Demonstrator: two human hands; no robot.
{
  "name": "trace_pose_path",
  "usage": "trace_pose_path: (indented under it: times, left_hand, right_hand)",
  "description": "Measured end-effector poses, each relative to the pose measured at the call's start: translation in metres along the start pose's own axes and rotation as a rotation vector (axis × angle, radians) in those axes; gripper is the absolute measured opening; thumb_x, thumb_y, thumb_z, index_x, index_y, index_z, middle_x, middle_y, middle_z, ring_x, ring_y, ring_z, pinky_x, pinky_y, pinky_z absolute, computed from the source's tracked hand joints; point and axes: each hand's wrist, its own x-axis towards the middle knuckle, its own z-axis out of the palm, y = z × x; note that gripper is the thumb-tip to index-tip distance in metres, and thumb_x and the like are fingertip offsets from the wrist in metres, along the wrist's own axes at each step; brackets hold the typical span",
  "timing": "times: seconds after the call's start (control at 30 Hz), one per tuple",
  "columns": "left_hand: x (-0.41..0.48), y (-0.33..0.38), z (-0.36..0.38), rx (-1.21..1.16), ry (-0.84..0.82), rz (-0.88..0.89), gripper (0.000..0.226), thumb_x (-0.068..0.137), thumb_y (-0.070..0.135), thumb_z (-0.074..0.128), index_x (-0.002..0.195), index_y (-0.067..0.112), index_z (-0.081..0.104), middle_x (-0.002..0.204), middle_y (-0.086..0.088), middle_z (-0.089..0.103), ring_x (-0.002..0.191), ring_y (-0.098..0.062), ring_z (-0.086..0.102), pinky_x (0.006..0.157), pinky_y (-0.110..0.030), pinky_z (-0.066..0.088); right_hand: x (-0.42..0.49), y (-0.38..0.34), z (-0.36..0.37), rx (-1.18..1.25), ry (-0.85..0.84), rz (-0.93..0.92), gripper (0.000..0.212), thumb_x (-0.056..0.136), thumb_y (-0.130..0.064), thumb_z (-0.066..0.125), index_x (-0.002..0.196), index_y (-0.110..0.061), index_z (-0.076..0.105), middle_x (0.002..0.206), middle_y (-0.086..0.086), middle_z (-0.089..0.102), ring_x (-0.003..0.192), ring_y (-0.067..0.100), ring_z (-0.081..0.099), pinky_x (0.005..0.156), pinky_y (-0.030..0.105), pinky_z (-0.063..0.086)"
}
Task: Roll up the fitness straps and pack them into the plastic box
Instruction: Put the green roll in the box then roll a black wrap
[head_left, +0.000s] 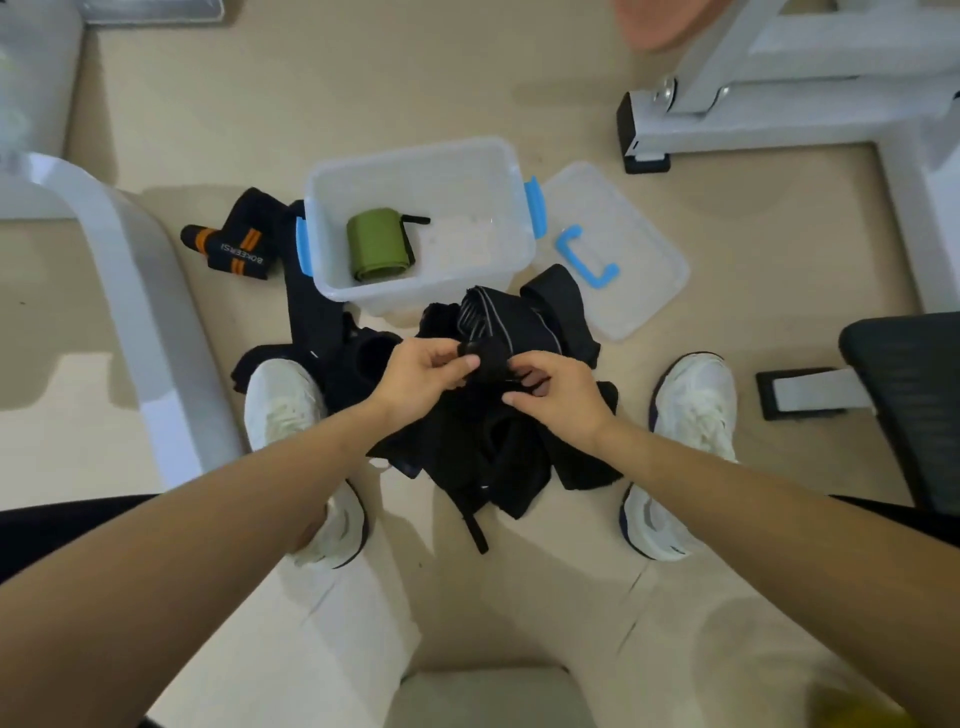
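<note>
A black strap with grey stripes (511, 325) hangs between my hands over the floor. My left hand (423, 376) pinches its small rolled end, and my right hand (553, 392) grips the same strap from the other side. Under them lies a heap of black straps (483, 452) between my shoes. Beyond stands the clear plastic box (498, 171) with blue latches, holding one rolled green strap (376, 244). A black strap with orange stripes (231, 244) lies on the floor left of the box.
The box's clear lid (636, 249) with a blue handle lies on the floor right of the box. White gym machine frames stand at the left (130, 291) and upper right (779, 104). A black padded bench (914, 395) is at the right. My white shoes (693, 410) flank the heap.
</note>
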Motion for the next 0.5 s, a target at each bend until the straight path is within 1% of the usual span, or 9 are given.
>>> trace_pose_path:
  times: [0.03,0.1,0.17,0.2,0.27,0.37,0.43,0.47,0.5]
  left_hand:
    - [0.0,0.012,-0.004,-0.025,-0.004,-0.017,0.017,0.099,0.015,0.066,0.086,0.022,0.074,0.071,0.012,0.074,0.068,-0.002,0.069,0.068,-0.02,0.054]
    - [0.0,0.039,-0.013,-0.043,-0.012,-0.032,0.02,0.099,0.019,0.065,0.08,0.018,0.07,0.065,0.008,0.07,0.058,-0.007,0.067,0.059,-0.02,0.052]
    - [-0.004,0.07,-0.025,-0.062,0.006,-0.003,0.021,0.099,0.02,0.065,0.08,0.014,0.069,0.063,0.006,0.068,0.05,-0.01,0.062,0.053,-0.02,0.048]
    - [-0.007,0.086,-0.032,-0.071,0.02,0.022,0.02,0.099,0.019,0.065,0.082,0.012,0.071,0.063,0.007,0.068,0.048,-0.01,0.059,0.051,-0.019,0.046]
    - [-0.015,0.12,-0.044,-0.088,0.048,0.073,0.02,0.1,0.019,0.065,0.082,0.012,0.072,0.064,0.009,0.069,0.048,-0.009,0.054,0.05,-0.019,0.043]
    - [-0.034,0.167,-0.06,-0.12,0.06,0.133,0.022,0.101,0.023,0.064,0.08,0.017,0.07,0.06,0.013,0.063,0.057,-0.01,0.055,0.062,-0.026,0.044]
    - [-0.051,0.195,-0.07,-0.16,0.035,0.184,0.021,0.1,0.029,0.064,0.087,0.013,0.07,0.069,0.006,0.065,0.072,-0.018,0.06,0.075,-0.036,0.049]
    - [-0.061,0.208,-0.074,-0.172,0.019,0.214,0.019,0.099,0.028,0.065,0.094,0.011,0.071,0.076,0.002,0.068,0.079,-0.021,0.065,0.079,-0.038,0.052]
    - [-0.071,0.221,-0.077,-0.177,0.008,0.245,0.017,0.098,0.025,0.067,0.102,0.008,0.071,0.084,-0.002,0.073,0.085,-0.022,0.07,0.08,-0.035,0.056]
  right_hand:
    - [0.002,-0.01,-0.006,0.023,0.028,-0.002,0.04,0.082,-0.021,0.082,0.12,-0.018,0.07,0.106,-0.006,0.07,0.096,0.011,0.065,0.088,0.025,0.055]
    - [0.006,-0.033,-0.02,0.086,0.061,-0.016,0.034,0.081,-0.022,0.083,0.113,-0.018,0.072,0.1,-0.007,0.071,0.09,0.005,0.065,0.084,0.019,0.053]
    - [0.008,-0.061,-0.039,0.162,0.034,-0.04,0.027,0.082,-0.016,0.083,0.106,-0.02,0.071,0.093,-0.009,0.072,0.083,-0.002,0.065,0.079,0.011,0.049]
    - [0.007,-0.075,-0.05,0.201,0.001,-0.055,0.027,0.083,-0.012,0.081,0.106,-0.019,0.071,0.094,-0.007,0.073,0.083,-0.003,0.067,0.078,0.01,0.05]
    - [0.003,-0.101,-0.069,0.267,-0.054,-0.071,0.032,0.084,-0.007,0.079,0.114,-0.013,0.069,0.103,0.003,0.076,0.092,0.004,0.072,0.082,0.015,0.053]
    - [-0.006,-0.138,-0.097,0.324,-0.048,-0.104,0.036,0.085,-0.003,0.077,0.119,-0.007,0.067,0.108,0.01,0.076,0.1,0.016,0.073,0.092,0.027,0.056]
    - [-0.014,-0.165,-0.115,0.364,-0.023,-0.142,0.035,0.086,-0.002,0.076,0.119,-0.004,0.066,0.108,0.014,0.076,0.102,0.024,0.073,0.098,0.038,0.056]
    - [-0.019,-0.179,-0.124,0.376,-0.012,-0.166,0.034,0.086,-0.002,0.075,0.119,-0.003,0.066,0.108,0.017,0.075,0.103,0.026,0.073,0.099,0.041,0.056]
    - [-0.024,-0.194,-0.133,0.377,-0.005,-0.188,0.033,0.087,-0.001,0.074,0.119,-0.003,0.066,0.11,0.019,0.074,0.104,0.029,0.073,0.099,0.042,0.056]
